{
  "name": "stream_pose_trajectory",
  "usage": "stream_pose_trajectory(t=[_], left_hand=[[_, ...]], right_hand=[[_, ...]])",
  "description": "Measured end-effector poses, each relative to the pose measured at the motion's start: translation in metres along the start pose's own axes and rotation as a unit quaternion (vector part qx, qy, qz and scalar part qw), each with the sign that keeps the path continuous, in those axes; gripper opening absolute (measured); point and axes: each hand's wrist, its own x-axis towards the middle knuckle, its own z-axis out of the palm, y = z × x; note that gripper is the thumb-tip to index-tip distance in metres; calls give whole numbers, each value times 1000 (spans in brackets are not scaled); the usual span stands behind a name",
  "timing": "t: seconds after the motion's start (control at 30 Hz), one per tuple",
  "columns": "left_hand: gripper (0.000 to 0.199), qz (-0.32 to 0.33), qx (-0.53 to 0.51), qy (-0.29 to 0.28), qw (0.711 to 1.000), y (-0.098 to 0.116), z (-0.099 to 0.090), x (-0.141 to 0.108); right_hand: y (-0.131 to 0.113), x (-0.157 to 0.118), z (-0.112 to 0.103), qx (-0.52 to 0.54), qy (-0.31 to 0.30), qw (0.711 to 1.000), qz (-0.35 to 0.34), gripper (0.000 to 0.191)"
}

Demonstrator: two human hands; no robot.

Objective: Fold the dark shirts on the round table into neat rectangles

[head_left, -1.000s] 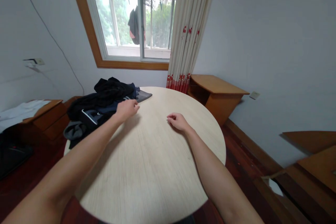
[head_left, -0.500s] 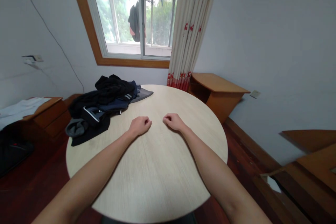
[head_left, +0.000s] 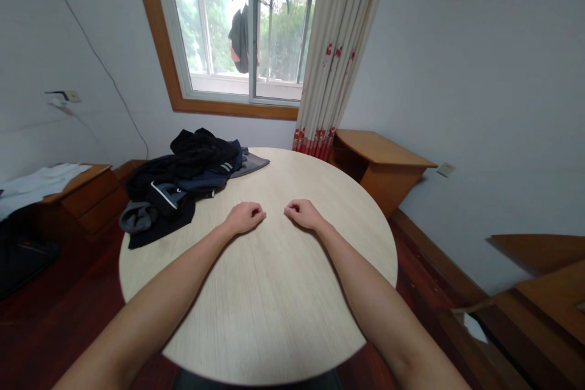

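Observation:
My left hand (head_left: 245, 217) rests on the round pale wooden table (head_left: 269, 304), its fingers curled into a loose fist with nothing in it. A short gap to the right, my right hand (head_left: 303, 214) lies on the same tabletop, likewise closed and holding nothing. Nearest to my left hand is a crumpled heap of dark clothes (head_left: 201, 155), black, navy and grey, at the table's left back edge. One navy piece shows white piping. A rolled grey bundle (head_left: 137, 217) sits at the heap's left end.
Behind the table stand a window (head_left: 247, 30) and a curtain (head_left: 338, 61). A wooden desk (head_left: 388, 164) is at the back right, and a low wooden cabinet (head_left: 98, 195) with white cloth (head_left: 41, 186) at the left. Brown furniture (head_left: 548, 292) stands at the lower right.
The view has shifted very slightly, so the room sits a little further right in the picture. Both hands stay in the same place on the table.

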Motion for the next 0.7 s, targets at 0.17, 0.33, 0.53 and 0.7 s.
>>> stream_pose_trajectory(t=[0.17, 0.33, 0.53, 0.7], left_hand=[[36, -7, 10, -8, 1000, 1, -1, -1], [36, -7, 14, -12, 1000, 3, -2, 0], [48, 7, -16, -30, 999, 6, -12, -2], [40, -48, -26, 182, 982, -9, -40, -10]], right_hand=[[0, 0, -1, 12, -11, 1000, -1, 20], [-2, -1, -2, 10, -15, 1000, -2, 20], [-3, -1, -3, 18, -19, 1000, 4, 19], [-6, -2, -5, 17, -27, 999, 13, 18]])
